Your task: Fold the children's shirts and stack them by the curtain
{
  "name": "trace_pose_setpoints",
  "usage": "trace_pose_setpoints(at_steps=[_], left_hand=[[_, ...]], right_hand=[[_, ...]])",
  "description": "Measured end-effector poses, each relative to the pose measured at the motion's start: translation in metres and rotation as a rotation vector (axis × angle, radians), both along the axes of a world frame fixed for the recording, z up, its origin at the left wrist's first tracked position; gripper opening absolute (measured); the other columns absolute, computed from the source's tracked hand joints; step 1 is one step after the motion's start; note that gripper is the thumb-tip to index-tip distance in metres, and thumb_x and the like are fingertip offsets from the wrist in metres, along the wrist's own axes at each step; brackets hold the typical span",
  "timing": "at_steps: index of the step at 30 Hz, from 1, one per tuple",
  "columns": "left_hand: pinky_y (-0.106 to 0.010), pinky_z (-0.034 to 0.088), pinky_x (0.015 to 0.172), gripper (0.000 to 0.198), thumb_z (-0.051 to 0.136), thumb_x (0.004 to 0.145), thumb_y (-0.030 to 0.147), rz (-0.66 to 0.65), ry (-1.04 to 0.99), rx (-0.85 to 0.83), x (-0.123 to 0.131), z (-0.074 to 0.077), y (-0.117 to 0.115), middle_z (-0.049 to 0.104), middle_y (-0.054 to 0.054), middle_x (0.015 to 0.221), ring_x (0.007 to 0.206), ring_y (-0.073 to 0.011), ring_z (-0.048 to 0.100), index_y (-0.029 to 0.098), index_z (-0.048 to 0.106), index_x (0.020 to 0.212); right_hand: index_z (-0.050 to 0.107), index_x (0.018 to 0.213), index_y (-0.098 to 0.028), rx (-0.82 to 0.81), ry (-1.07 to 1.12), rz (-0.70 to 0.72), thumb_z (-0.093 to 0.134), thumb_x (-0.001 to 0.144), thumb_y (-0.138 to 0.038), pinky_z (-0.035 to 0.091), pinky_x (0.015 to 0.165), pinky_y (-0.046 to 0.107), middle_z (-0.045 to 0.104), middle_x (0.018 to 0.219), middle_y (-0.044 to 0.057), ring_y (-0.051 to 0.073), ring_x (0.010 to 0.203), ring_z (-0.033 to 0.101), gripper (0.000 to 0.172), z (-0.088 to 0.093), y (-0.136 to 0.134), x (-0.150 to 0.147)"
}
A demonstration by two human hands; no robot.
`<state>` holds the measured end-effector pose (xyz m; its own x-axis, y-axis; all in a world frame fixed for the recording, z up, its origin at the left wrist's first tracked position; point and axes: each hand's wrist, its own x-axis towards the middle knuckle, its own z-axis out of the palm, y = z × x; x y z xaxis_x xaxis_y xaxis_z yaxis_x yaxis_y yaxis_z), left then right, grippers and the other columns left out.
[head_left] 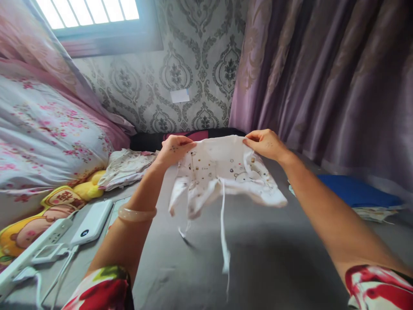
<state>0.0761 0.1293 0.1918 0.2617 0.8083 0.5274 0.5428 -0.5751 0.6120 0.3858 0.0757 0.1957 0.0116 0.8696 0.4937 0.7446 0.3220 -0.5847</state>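
We see one shirt [216,165], small and white, held up above the grey sheet [258,262] and stretched between two hands. Tiny prints in brown, black and red, a star among them, dot the cloth; a larger pale figure shows towards the right. The top edge is pulled nearly straight, while the lower edge droops in loose folds and is partly blurred. We count two sleeves, hanging one at each side, and two white ties [223,228]: a long one near the middle and a shorter one at the left. We cannot tell whether the long tie's end touches the sheet.

The left hand [177,149] pinches the top edge at its left end, thumb and fingers closed on the cloth; the right hand [265,143] pinches the opposite end likewise. We see one bangle [137,213], on the left forearm.

To the left we count one heap of pale clothes [127,168], one power bank [92,221] and one power strip [56,232], beside yellow plush [32,230] whose number we cannot tell. To the right lies one blue cloth [358,190] on paler cloth [376,213].
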Motion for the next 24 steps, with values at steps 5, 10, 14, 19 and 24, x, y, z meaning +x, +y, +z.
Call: trace_pose_setpoints(at_steps=[5, 10, 14, 19, 24], left_hand=[[-0.037, 0.040, 0.089, 0.025, 0.063, 0.079, 0.040, 0.187, 0.103, 0.227, 0.006, -0.006, 0.007, 0.071, -0.004, 0.076, 0.084, -0.0189, 0.062, 0.019, 0.077, 0.081], [-0.033, 0.048, 0.074, 0.029, 0.068, 0.075, 0.044, -0.031, -0.075, 0.019, -0.014, 0.003, -0.002, 0.070, -0.005, 0.074, 0.076, -0.0181, 0.062, 0.017, 0.076, 0.082], [-0.030, 0.050, 0.058, 0.037, 0.076, 0.065, 0.050, -0.379, -0.222, -0.354, -0.029, 0.015, -0.011, 0.069, -0.007, 0.069, 0.061, -0.0162, 0.062, 0.015, 0.074, 0.076], [-0.021, 0.042, 0.047, 0.042, 0.077, 0.063, 0.052, -0.296, -0.244, -0.387, -0.012, 0.010, -0.007, 0.067, -0.004, 0.064, 0.053, -0.0114, 0.056, 0.014, 0.074, 0.081], [-0.018, 0.035, 0.045, 0.039, 0.076, 0.066, 0.048, -0.186, -0.342, -0.238, 0.007, -0.011, 0.007, 0.064, -0.001, 0.062, 0.052, -0.0076, 0.050, 0.013, 0.072, 0.081]], right_hand=[[0.075, 0.089, -0.018, 0.160, -0.040, -0.140, 0.065, 0.080, -0.047, 0.047, 0.062, 0.029, 0.071, 0.073, 0.003, 0.017, 0.068, 0.064, 0.031, -0.010, 0.008, -0.004], [0.074, 0.087, -0.020, -0.041, 0.130, 0.165, 0.067, 0.074, -0.060, 0.049, 0.058, 0.028, 0.072, 0.076, 0.003, 0.017, 0.067, 0.064, 0.042, 0.002, -0.014, 0.006], [0.074, 0.085, -0.022, -0.221, 0.228, 0.298, 0.071, 0.068, -0.063, 0.051, 0.058, 0.030, 0.071, 0.075, 0.004, 0.017, 0.065, 0.064, 0.045, 0.012, -0.028, 0.019], [0.073, 0.085, -0.019, -0.152, 0.226, 0.221, 0.070, 0.072, -0.058, 0.047, 0.056, 0.029, 0.069, 0.075, 0.004, 0.015, 0.063, 0.061, 0.042, -0.001, -0.007, 0.020], [0.073, 0.089, -0.016, 0.121, 0.115, 0.007, 0.062, 0.080, -0.054, 0.045, 0.059, 0.028, 0.069, 0.076, 0.004, 0.015, 0.066, 0.059, 0.041, -0.017, 0.016, 0.014]])
